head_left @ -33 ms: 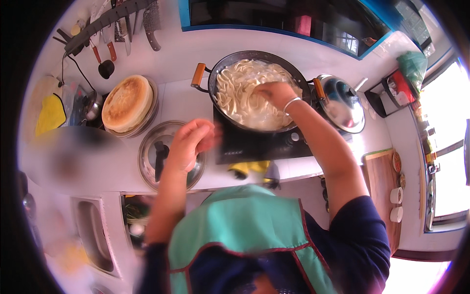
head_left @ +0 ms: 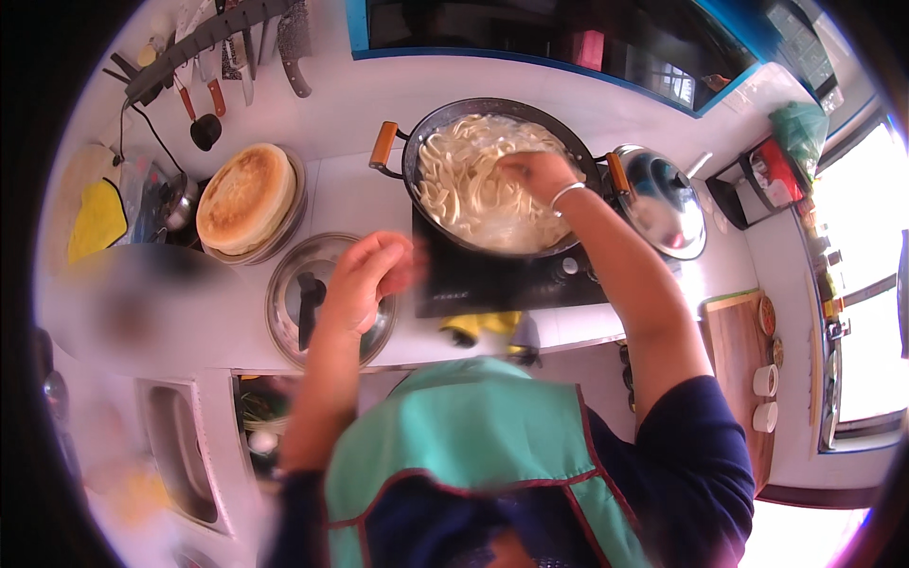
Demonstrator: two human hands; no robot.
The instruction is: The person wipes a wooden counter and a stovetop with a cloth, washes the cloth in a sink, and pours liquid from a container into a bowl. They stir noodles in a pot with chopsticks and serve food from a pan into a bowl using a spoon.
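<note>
Wide noodles (head_left: 461, 170) fill a large dark pan (head_left: 423, 210) with orange-brown side handles, sitting on a black cooktop (head_left: 502, 289). Over the noodles, on the pan's right half, is my right hand (head_left: 544, 177), a white bangle at its wrist. Its fingers point left and are drawn together; whatever they hold, if anything, is too blurred to make out. My left hand (head_left: 367, 277) hovers in front of the pan's left side, above a round metal lid (head_left: 277, 308) with a dark handle. Its fingers curl in toward the thumb, their tips smeared, and the inside is hidden.
Thick round browned flatbreads (head_left: 244, 197) are stacked at left. A shiny domed lid (head_left: 668, 213) stands right of the pan. Knives hang from a wall rack (head_left: 194, 57). A yellow cloth (head_left: 488, 325) hangs at the counter's front edge. A wooden board (head_left: 734, 346) lies at right, a sink (head_left: 180, 445) lower left.
My right hand has shifted very slightly to the right and up over the noodles. My left hand stays nearly in place.
</note>
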